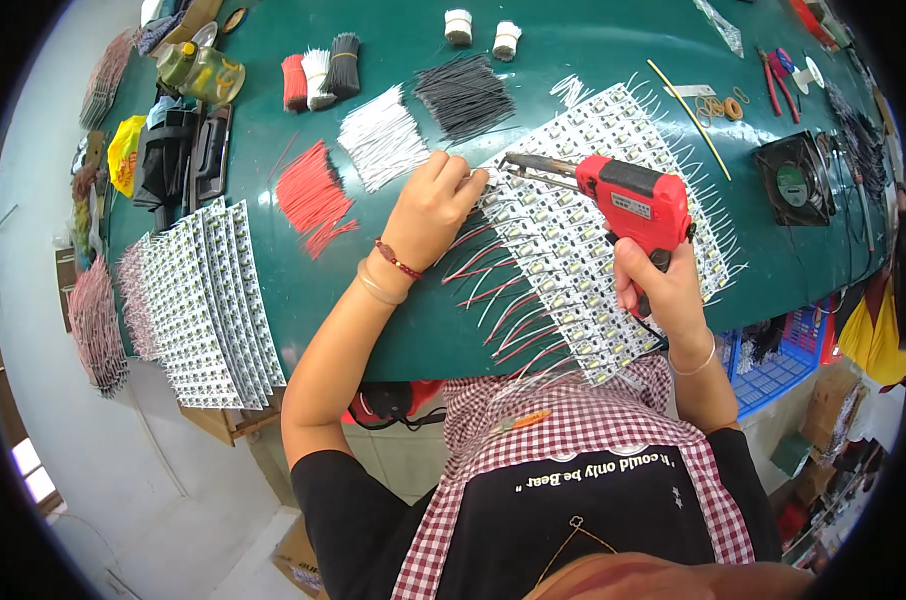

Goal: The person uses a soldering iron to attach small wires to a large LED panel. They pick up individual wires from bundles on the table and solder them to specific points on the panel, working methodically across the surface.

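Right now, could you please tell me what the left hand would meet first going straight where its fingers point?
The left hand would probably first meet the near edge of the white circuit-board sheet; the red soldering gun has its tip close by, though depth is unclear.

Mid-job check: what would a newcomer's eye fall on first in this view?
Likely the bright red soldering gun in the right hand, its tip near the left corner of the white board sheet, close to the left hand. Next, the loose red wires, white wires and black wires, piled on the green table. Then the overlapping board sheets at the picture's left.
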Available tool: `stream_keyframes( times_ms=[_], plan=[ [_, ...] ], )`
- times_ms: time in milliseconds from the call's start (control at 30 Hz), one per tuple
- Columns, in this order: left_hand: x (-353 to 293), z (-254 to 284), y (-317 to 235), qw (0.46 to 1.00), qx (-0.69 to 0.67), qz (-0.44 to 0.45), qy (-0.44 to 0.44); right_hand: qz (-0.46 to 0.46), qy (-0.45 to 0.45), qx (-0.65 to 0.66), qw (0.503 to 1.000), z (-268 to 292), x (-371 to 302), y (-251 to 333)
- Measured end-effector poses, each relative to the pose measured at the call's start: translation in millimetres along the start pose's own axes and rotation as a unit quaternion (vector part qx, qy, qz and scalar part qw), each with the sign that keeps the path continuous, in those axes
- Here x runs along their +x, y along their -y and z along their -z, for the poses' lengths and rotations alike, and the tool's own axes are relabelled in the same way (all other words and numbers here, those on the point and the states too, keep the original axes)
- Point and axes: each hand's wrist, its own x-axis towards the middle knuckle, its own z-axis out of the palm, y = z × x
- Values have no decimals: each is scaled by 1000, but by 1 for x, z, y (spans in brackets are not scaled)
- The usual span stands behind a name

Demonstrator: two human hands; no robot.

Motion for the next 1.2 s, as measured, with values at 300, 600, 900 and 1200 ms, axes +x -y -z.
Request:
stream_keyframes(
  times_ms=[300,600,900,1200],
  plan=[
    [1,4,-6,1000,-4,-9,10,-25,-19,-23,999,-4,-6,2],
    [4,9,-10,999,-23,9,32,-28,-17,-39,999,-8,-6,1],
    [4,10,-10,999,-16,10,35,-18,-39,-16,999,-8,-12,-4],
    [5,8,-10,999,-14,4,32,-49,-26,-50,997,-10,-9,0]
  ],
)
